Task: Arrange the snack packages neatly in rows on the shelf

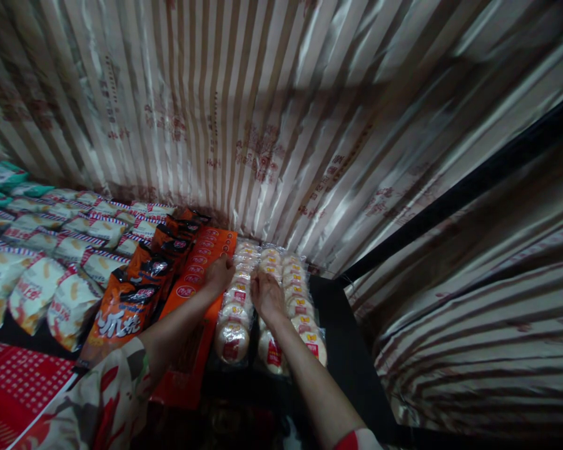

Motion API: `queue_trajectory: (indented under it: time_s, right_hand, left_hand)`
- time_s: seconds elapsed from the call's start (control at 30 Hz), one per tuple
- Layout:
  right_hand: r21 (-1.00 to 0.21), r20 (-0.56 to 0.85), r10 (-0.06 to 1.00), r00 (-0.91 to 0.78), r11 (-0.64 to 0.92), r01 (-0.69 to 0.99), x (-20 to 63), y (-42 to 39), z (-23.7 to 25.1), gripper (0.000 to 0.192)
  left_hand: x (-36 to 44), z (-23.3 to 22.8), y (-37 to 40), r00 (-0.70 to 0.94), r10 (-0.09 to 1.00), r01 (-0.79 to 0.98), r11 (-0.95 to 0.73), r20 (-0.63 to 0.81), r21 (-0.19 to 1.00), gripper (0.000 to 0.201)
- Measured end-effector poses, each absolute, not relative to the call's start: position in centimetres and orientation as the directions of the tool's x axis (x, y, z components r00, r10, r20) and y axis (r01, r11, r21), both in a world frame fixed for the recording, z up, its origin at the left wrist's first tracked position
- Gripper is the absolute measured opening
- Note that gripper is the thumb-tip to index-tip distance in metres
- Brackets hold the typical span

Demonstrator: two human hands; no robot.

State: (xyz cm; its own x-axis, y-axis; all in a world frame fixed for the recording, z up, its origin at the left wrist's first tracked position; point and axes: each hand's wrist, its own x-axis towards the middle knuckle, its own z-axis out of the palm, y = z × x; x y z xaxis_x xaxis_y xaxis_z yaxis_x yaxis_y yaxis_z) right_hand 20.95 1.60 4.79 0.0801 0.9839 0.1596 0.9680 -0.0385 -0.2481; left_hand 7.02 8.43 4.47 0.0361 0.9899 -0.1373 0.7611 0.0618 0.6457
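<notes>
Wrapped flat round cakes [232,340], pale with red and yellow labels, stand overlapped in clear packs in three rows on a dark surface. My left hand [219,275] is at the left side of the left row, its fingers bent together against the packs and partly over a long orange wrapper [187,331]. My right hand [267,295] reaches over the middle row [271,350], with its fingers curled on packs between the left and middle rows. The fingertips of both hands are partly hidden and blurred. The right row [309,337] lies just beyond my right hand.
Orange snack bags [122,312] stand in a line to the left, beside many white bags [28,281] and green bags [7,175]. A red perforated basket [23,381] is at the lower left. Striped foil sheeting [263,112] hangs behind, and a dark bar [450,194] slants at right.
</notes>
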Motion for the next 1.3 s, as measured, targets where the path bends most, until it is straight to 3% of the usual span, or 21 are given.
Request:
queue_trajectory:
  time_s: [0.27,0.43,0.6,0.87,1.13,1.3]
  right_hand:
    - [-0.274,0.161,0.975,0.153,-0.104,0.956,20.0,1.5,5.1,0.024]
    - [-0.262,0.151,0.972,0.178,-0.135,0.956,19.6,1.5,5.2,0.025]
    - [-0.278,0.174,0.972,0.158,-0.106,0.955,19.8,1.7,4.9,0.024]
    - [-0.247,0.215,0.976,0.046,0.009,0.969,21.0,0.0,5.3,0.028]
    - [-0.216,0.036,0.999,-0.027,0.034,0.976,21.1,-2.1,6.1,0.026]
    - [-0.276,-0.089,0.996,-0.031,0.006,0.961,21.1,-1.6,6.3,0.019]
  left_hand:
    - [6.2,4.5,7.9,0.056,0.992,0.704,0.040,-0.112,0.709,0.023]
    - [5.8,5.0,6.5,0.004,0.995,0.744,0.065,-0.102,0.665,0.025]
    - [5.9,4.9,6.1,0.060,0.983,0.759,0.066,-0.171,0.647,0.019]
    - [6.4,3.7,6.4,0.028,0.992,0.772,0.058,-0.125,0.634,0.013]
    - [6.6,3.7,6.4,0.018,0.992,0.788,0.064,-0.127,0.612,0.012]
    - [6.7,3.5,6.7,0.024,0.992,0.796,0.055,-0.123,0.603,0.012]
